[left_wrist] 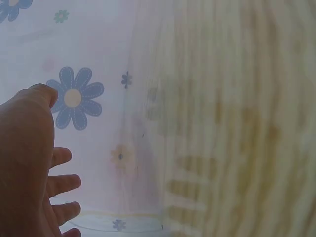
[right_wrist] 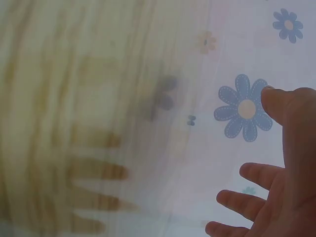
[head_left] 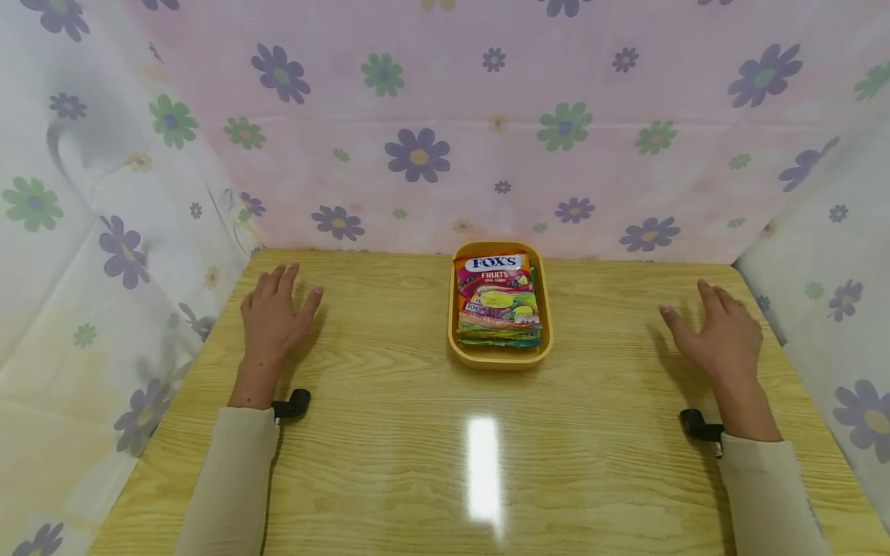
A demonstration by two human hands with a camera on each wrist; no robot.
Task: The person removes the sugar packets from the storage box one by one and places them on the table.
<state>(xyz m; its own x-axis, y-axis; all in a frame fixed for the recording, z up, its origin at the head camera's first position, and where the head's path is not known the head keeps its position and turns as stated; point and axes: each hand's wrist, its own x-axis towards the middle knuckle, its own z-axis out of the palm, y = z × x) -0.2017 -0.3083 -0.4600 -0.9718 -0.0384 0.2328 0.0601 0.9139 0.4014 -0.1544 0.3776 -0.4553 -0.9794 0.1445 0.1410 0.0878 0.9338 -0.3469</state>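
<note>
Left hand (head_left: 273, 316) and right hand (head_left: 726, 340): fingers spread, holding nothing. Tray (head_left: 499, 362) on counter (head_left: 375, 432) between both hands' fingers, well apart from each, likely centred for equal reach. Packets (head_left: 497, 297) stacked inside, tray walls seemingly keeping pile together.

Booth-like space (flowered sheeting (head_left: 459, 89) on three sides) around a wood-grain table (head_left: 375, 417).

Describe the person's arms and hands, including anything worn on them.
The left hand and right hand are bare; no gloves show. The left sleeve and right sleeve are beige and long, ending short of the hands. Beside the cuffs sit a left device and right device, both small, black and bent.
</note>
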